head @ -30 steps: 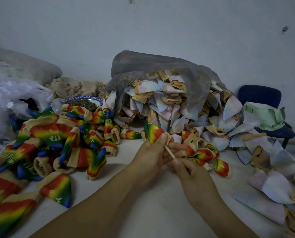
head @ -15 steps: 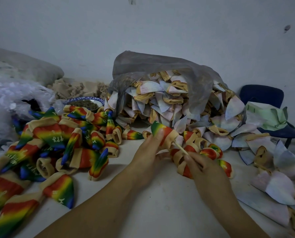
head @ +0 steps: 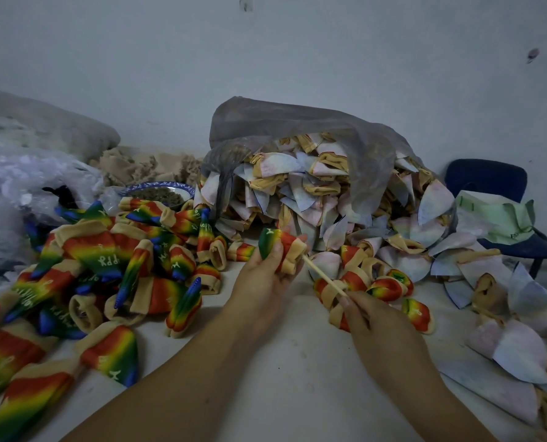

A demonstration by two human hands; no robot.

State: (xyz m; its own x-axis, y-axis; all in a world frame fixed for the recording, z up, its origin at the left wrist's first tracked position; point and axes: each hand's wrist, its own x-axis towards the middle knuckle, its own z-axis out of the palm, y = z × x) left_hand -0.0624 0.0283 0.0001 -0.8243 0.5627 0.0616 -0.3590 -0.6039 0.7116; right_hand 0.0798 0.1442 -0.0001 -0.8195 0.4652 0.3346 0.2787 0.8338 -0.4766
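Your left hand (head: 262, 279) grips the sock (head: 280, 247): thumb across the green toe end, fingers curled behind. The tan cuff points right. The sock is held above the table (head: 291, 362), just in front of the bag (head: 297, 122) mouth.

Your right hand (head: 380, 327) pinches the lower end of the stick (head: 324, 280), nearer you than the sock and to its right. The stick slants up and left, with its tip at the cuff. You cannot tell whether the tip goes inside. The stick alone links the right hand to the sock.

Pale socks (head: 297, 193) spill from the bag. The rainbow pile (head: 106, 266) lies left of the bag and the bowl (head: 157, 194) just beside its left edge. The chair (head: 488, 183) stands right of the bag.
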